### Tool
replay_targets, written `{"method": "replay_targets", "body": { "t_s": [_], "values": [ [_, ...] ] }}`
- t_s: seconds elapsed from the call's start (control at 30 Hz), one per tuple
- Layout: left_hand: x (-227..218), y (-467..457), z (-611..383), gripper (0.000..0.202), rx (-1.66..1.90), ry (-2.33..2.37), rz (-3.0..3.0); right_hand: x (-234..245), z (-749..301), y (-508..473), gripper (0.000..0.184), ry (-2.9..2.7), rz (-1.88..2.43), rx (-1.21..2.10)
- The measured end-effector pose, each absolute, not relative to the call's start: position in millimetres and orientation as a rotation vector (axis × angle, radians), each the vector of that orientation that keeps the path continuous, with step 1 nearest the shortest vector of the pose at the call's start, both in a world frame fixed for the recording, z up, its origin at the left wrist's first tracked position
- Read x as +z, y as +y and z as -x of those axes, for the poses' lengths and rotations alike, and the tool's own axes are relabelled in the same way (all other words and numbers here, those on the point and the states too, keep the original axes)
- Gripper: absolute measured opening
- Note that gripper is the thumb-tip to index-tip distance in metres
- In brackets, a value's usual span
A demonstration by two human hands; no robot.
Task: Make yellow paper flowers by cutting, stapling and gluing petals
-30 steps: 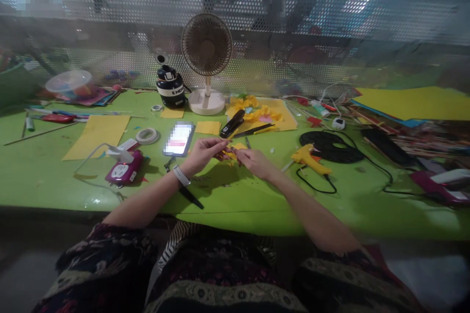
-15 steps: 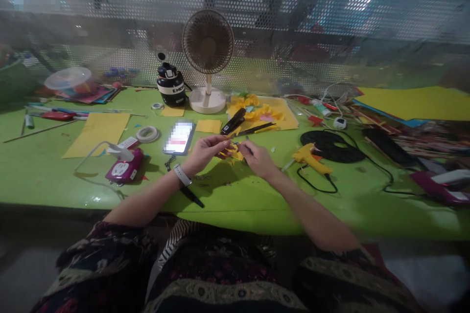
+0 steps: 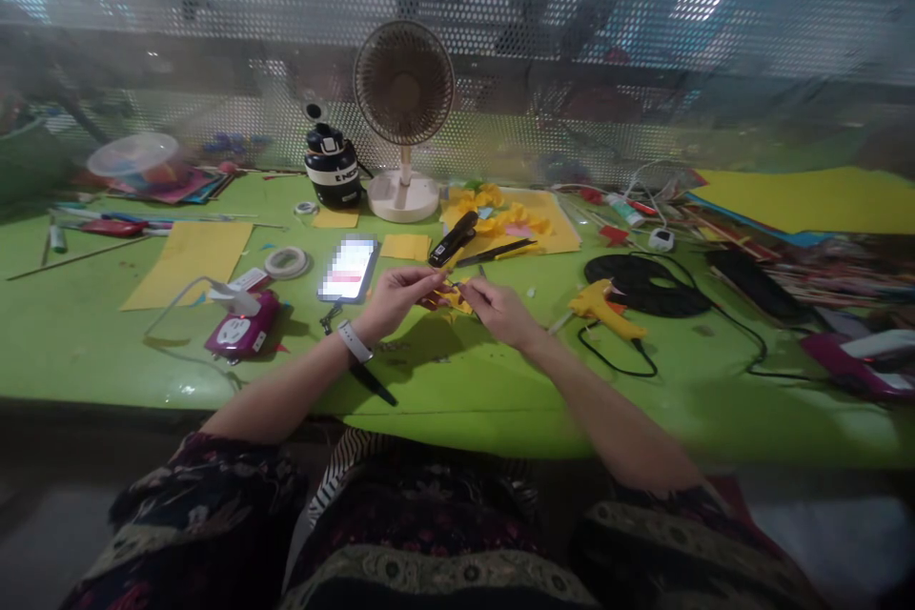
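My left hand (image 3: 401, 297), with a white watch band (image 3: 355, 341) on its wrist, is closed in a pinch above the table. Close to its right, my right hand (image 3: 501, 313) is closed too, thumb and fingertips pressed together. Something small, thin and dark shows between the two sets of fingertips, too small to name. Yellow paper pieces (image 3: 457, 303) show just below and behind the fingertips; whether the fingers touch them I cannot tell. A black stapler (image 3: 454, 238) lies just beyond the hands, beside a dark, narrow tool with yellow on it (image 3: 497, 253).
Yellow paper flowers (image 3: 500, 210) lie behind the stapler. A phone (image 3: 349, 269), tape roll (image 3: 287, 261) and purple power socket (image 3: 247, 324) are at left. A yellow glue gun (image 3: 607, 308) with its cord lies at right. A fan (image 3: 404, 195) and black bottle (image 3: 333, 176) stand behind.
The fingertips of both hands have shifted slightly, and my right hand has turned a little. Less yellow paper shows right at the fingers. Things on the table stay put.
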State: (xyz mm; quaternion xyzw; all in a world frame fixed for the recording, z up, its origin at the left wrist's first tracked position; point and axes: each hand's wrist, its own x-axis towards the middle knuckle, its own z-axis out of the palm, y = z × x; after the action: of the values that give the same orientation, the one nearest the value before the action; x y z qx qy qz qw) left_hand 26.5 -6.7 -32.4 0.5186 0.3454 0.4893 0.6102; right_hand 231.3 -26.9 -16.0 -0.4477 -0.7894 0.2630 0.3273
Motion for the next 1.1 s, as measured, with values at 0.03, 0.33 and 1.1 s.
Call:
{"method": "replay_targets", "body": {
  "t_s": [0.03, 0.33, 1.1],
  "values": [
    [-33.1, -6.4, -26.2, 0.035, 1.129, 0.788, -1.199, -16.1, -231.3, -26.6, 0.050, -2.073, 1.165, 0.690],
    [-36.1, -5.3, -25.7, 0.028, 1.125, 0.725, -1.183, -20.4, -232.2, -23.3, 0.050, -2.095, 1.130, 0.701],
    [-31.0, -8.9, -27.6, 0.026, 1.344, 0.772, -1.280, -30.9, -225.6, -26.0, 0.037, -2.054, 1.156, 0.694]
  ]
}}
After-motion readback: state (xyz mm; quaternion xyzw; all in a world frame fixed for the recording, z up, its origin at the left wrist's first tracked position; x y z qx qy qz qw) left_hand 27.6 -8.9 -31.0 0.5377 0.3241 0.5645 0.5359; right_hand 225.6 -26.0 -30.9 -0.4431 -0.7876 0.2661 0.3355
